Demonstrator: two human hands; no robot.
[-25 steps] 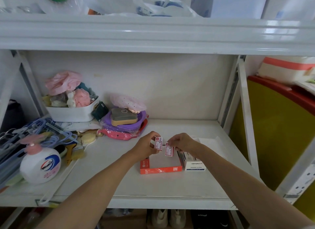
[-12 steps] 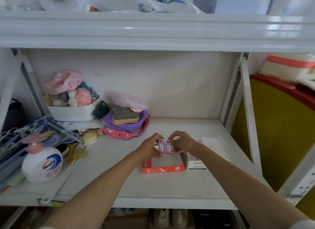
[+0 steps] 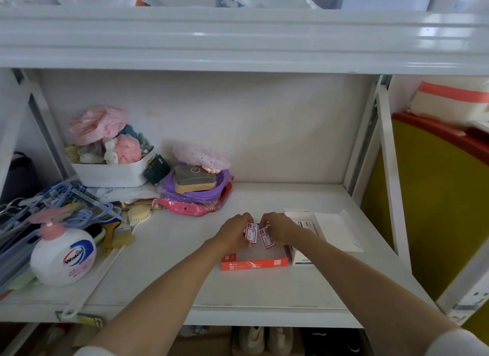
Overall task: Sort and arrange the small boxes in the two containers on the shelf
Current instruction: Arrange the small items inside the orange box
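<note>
An orange open container (image 3: 254, 264) lies on the white shelf (image 3: 238, 292), and its inside looks bare. A white container (image 3: 303, 259) stands right beside it, mostly hidden by my right forearm. My left hand (image 3: 234, 234) pinches a small red-and-white box (image 3: 251, 232) upright over the orange container's far edge. My right hand (image 3: 280, 230) grips a second small red-and-white box (image 3: 266, 240), tilted, just to the right of the first. The two boxes are close together, nearly touching.
A white lid or tray (image 3: 336, 230) lies behind the containers at right. At left are a soap pump bottle (image 3: 63, 257), hangers (image 3: 47, 204), brushes, a white basket (image 3: 111, 174) of soft items and a purple pile (image 3: 195, 189). A shelf upright (image 3: 391, 175) stands at right.
Both hands have lowered with the two small boxes, from above the orange container down to its far edge. The boxes came together and are now slightly offset.
</note>
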